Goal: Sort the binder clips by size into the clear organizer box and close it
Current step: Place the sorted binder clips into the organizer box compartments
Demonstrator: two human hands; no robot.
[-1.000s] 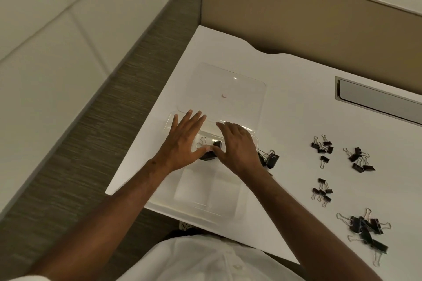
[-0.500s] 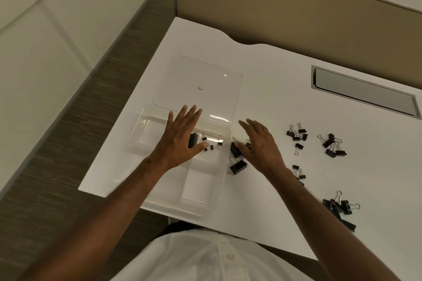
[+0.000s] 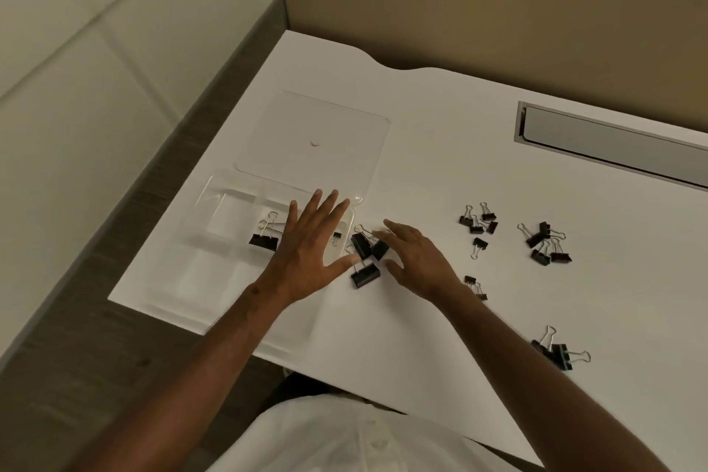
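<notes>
A: Where do the big clips [image 3: 366,255] lie from the hands?

B: Between them, on the desk [image 3: 421,149], just right of the box [image 3: 214,199]. The right hand [image 3: 415,261] is at them, its fingertips [image 3: 379,234] over the far two; whether they touch I cannot tell. The left hand [image 3: 310,241] lies flat over the box's right side, thumb stretched out toward the near clip [image 3: 364,274].

A: Holding anything?

B: Neither, as far as I see. The left is spread wide, fingers straight. The right is loosely open, fingers a little bent, nothing pinched.

A: Which hand should take them?

B: The right, I'd say; it is nearer, and the box lies to its left, so the carry is a short one leftward over the rim.

A: And the axis?

B: The near clip's body runs roughly across, handles pointing away and left. One large clip [image 3: 264,239] already sits inside the box, a tiny one [image 3: 336,236] further right. The lid [image 3: 314,138] lies open behind. Smaller piles [image 3: 544,241] stay well apart to the right.
</notes>
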